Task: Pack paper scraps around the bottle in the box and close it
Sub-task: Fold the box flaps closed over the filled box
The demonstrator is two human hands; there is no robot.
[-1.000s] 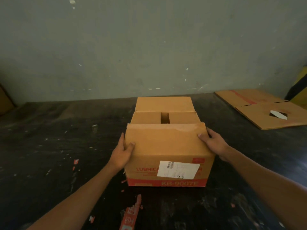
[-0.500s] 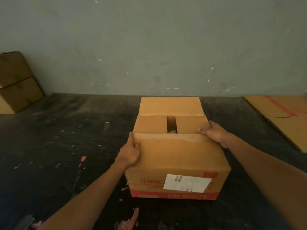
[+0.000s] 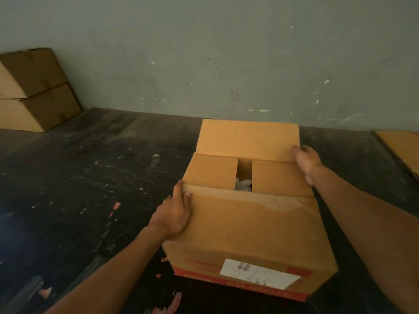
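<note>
A person leans over a cardboard box [image 3: 249, 225] standing on a dark, scuffed floor [image 3: 90, 177] near a grey-green wall [image 3: 204, 53]. The left hand [image 3: 173, 214] clasps the left edge of the near flap [image 3: 249, 214], thumb on top, fingers hidden behind the cardboard. The right hand [image 3: 307, 163] touches the right end of the far flap [image 3: 247, 137], which stands tilted open; how firmly it grips cannot be told. Both side flaps lie folded inward, and through the narrow gap between them pale paper scraps [image 3: 243, 185] show; the bottle is hidden below. A white label [image 3: 258, 271] on the box's front is too blurred to read, and the red lettering beside it is partly covered. Two stacked cartons [image 3: 34, 91] are cut off at the left edge, a flat cardboard sheet [image 3: 403, 148] at the right. Reddish scraps [image 3: 116, 205] dot the floor.
</note>
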